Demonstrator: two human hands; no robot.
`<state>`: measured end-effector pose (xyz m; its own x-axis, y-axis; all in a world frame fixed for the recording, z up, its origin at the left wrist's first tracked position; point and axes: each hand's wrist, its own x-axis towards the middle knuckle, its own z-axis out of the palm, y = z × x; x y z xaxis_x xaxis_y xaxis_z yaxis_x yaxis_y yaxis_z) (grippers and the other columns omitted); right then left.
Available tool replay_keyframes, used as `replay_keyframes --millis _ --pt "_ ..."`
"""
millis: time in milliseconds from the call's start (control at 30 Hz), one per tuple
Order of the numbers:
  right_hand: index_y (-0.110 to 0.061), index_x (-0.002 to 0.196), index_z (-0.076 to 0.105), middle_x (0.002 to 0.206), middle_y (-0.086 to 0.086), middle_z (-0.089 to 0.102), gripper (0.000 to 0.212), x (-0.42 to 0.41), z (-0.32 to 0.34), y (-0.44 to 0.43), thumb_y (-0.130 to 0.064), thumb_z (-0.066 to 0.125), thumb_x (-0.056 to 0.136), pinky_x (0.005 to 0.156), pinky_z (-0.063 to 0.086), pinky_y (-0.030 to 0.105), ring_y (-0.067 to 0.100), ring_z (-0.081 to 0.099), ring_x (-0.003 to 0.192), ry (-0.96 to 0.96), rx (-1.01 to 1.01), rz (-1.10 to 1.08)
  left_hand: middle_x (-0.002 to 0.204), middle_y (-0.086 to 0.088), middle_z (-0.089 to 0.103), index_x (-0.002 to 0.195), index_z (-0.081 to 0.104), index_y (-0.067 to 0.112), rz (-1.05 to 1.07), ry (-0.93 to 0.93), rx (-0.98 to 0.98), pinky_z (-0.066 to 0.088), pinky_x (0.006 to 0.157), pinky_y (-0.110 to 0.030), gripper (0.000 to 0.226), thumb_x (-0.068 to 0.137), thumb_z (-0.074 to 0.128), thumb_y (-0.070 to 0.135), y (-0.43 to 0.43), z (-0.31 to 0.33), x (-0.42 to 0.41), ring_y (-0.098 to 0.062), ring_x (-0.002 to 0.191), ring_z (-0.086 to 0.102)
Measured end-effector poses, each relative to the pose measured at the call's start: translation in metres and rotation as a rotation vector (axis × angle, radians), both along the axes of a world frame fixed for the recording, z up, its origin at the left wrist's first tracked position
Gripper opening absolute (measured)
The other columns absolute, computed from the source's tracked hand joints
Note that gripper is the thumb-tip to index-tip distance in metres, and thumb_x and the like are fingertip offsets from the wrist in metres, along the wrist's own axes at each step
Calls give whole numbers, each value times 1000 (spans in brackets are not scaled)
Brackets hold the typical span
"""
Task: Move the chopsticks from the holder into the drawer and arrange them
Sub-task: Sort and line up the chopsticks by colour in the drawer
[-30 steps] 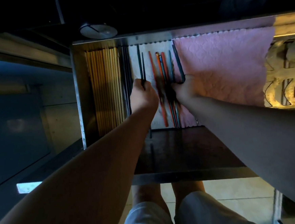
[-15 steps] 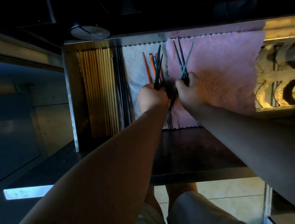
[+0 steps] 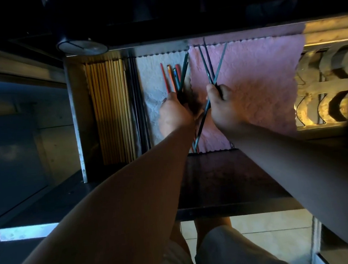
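Note:
The open drawer (image 3: pixel 74 110) is lined with a white cloth (image 3: pixel 151 71) and a pink cloth (image 3: pixel 254 79). My left hand (image 3: pixel 175 115) grips a bunch of dark chopsticks (image 3: pixel 183 68) over the white cloth, beside red and orange chopsticks (image 3: pixel 169 76) lying there. My right hand (image 3: pixel 224 107) grips three dark teal chopsticks (image 3: pixel 210 64) fanned out and crossed over the pink cloth. Light wooden chopsticks (image 3: pixel 110 107) lie in a neat row at the drawer's left, with black chopsticks (image 3: pixel 138 101) next to them. No holder is in view.
A round metal lid (image 3: pixel 81 46) sits on the dark counter above the drawer's back left corner. A carved golden panel (image 3: pixel 325 82) lies to the right of the pink cloth. The drawer's dark front part (image 3: pixel 224 180) is bare. My knees are below.
Both hands lifted dark chopsticks off the cloths. The right hand moved right over the pink cloth and its chopsticks now fan out crossed; the left hand shifted right to the coloured ones.

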<state>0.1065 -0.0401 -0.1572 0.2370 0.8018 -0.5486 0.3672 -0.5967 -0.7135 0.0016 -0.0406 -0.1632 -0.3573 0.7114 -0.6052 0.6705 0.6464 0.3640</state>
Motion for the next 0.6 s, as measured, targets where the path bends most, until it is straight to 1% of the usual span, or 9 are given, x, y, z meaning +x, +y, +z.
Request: replay_keyframes --millis 67,133,267,333,433,500,533,567,600 --pt "-24 65 42 62 -8 40 33 1 1 1 -25 46 98 47 30 11 5 41 56 27 -4 -33 105 -8 67 116 59 18 -17 23 -4 47 72 -36 25 92 54 21 -1 1 1 -31 95 63" --pt "-19 68 46 61 -7 42 30 1 2 2 -24 47 98 47 30 10 5 42 55 40 5 -55 104 -9 66 114 60 15 -41 34 -11 44 69 -34 24 93 54 22 -3 0 2 -31 94 63" --pt "-16 67 46 58 -7 40 32 2 5 0 -24 48 98 44 30 9 5 40 51 24 28 -32 107 -12 67 113 62 9 16 -15 -48 48 75 -35 26 91 60 23 5 -3 5 -31 97 64" --pt "-10 73 50 59 -6 41 30 2 6 0 -26 47 98 46 30 14 10 44 55 10 39 -7 107 -14 67 111 64 5 62 -31 -76 49 76 -35 30 89 63 25 12 -4 6 -33 99 64" --pt "-6 79 57 65 1 50 32 2 7 2 -28 45 98 57 40 21 21 53 65 12 48 -16 108 -16 66 110 64 4 87 -49 -100 46 75 -34 32 89 55 27 17 -1 7 -35 100 63" --pt "4 80 56 66 13 50 40 2 7 2 -29 44 99 61 46 36 35 54 65 52 46 -15 112 -16 65 114 61 6 46 -42 -94 42 74 -35 35 94 46 30 16 2 6 -35 102 62" --pt "5 81 55 66 15 48 42 2 8 1 -30 43 99 59 46 42 36 53 62 80 30 -17 112 -15 65 116 59 8 20 -31 -81 40 72 -35 35 96 42 32 15 4 4 -35 101 62" --pt "3 80 54 64 13 46 41 2 9 1 -32 42 100 55 44 41 32 50 57 111 10 -30 110 -15 65 115 57 10 2 -23 -66 39 71 -34 34 99 39 35 13 5 1 -35 98 62" --pt "-3 79 53 61 8 44 38 1 10 0 -33 41 100 52 41 36 26 47 52 144 -10 -56 106 -13 65 111 54 13 -9 -20 -50 38 68 -34 32 100 36 38 10 6 -3 -33 93 61"
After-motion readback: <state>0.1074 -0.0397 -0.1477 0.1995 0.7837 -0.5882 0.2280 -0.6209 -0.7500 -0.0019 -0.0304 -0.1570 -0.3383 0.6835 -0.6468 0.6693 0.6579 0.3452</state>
